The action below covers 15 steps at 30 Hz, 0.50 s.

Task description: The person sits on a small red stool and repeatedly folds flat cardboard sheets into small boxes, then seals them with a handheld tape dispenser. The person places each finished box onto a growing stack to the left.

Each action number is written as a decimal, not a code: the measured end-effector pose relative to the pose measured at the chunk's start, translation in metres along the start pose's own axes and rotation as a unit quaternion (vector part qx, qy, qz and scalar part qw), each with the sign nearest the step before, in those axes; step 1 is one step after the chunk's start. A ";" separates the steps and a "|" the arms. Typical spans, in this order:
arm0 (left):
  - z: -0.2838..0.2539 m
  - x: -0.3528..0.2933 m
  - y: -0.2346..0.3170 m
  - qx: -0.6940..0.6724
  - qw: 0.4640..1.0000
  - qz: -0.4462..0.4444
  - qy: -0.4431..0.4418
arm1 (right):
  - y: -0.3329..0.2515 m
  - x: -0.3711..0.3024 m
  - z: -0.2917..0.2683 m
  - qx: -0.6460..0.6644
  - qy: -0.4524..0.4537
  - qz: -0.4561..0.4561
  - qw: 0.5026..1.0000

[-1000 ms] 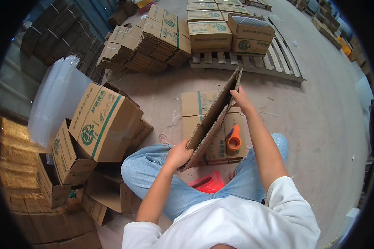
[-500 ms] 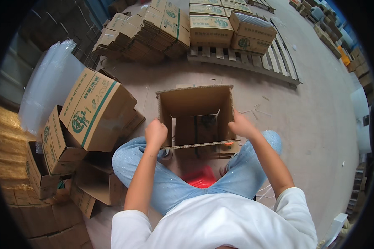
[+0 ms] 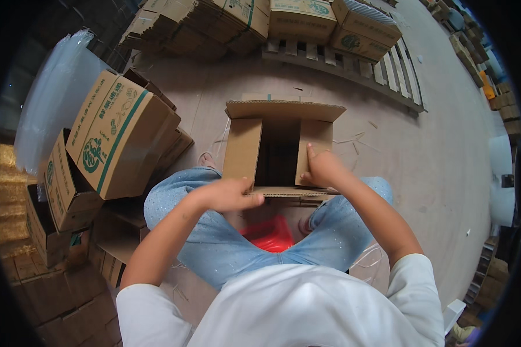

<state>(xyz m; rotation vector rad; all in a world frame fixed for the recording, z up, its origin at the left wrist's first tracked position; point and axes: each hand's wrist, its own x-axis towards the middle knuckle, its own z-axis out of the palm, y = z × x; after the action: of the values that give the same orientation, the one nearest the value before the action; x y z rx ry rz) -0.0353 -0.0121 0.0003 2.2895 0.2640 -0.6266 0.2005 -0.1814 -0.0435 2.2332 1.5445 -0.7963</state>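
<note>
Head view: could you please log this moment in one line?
cardboard carton: side flaps inward, far flap open | left hand: near-left corner | right hand: finger on right flap

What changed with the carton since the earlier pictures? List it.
The flattened carton was opened, its two side flaps folded inward. The left hand moved to the near-left corner; the right hand now touches the right flap. The printed box at left stayed put.

Cartons [image 3: 301, 24] sit on a wooden pallet [image 3: 341, 76], with translucent plastic wrapping [image 3: 53, 107] off to the left.
</note>
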 end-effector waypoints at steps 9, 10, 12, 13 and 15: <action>-0.037 0.064 0.020 0.226 0.969 -0.008 0.098 | 0.026 0.000 -0.032 0.155 -0.006 0.023 0.988; -0.029 0.080 0.007 0.228 0.962 0.020 0.147 | 0.040 0.004 -0.031 0.167 -0.006 0.032 0.985; -0.006 0.112 -0.038 0.231 0.938 0.066 0.251 | 0.038 0.009 -0.040 0.149 0.005 0.047 0.988; 0.000 0.117 -0.044 0.226 0.918 0.075 0.317 | 0.030 0.003 -0.046 0.138 0.059 0.047 0.988; 0.014 0.124 -0.050 0.201 0.870 0.096 0.440 | 0.018 -0.005 -0.058 0.111 0.159 0.049 0.980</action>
<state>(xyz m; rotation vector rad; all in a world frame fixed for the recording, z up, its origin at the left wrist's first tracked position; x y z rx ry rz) 0.0482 0.0143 -0.1020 2.8275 0.3415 0.5677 0.2309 -0.1602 0.0042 2.6866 1.5257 -0.6338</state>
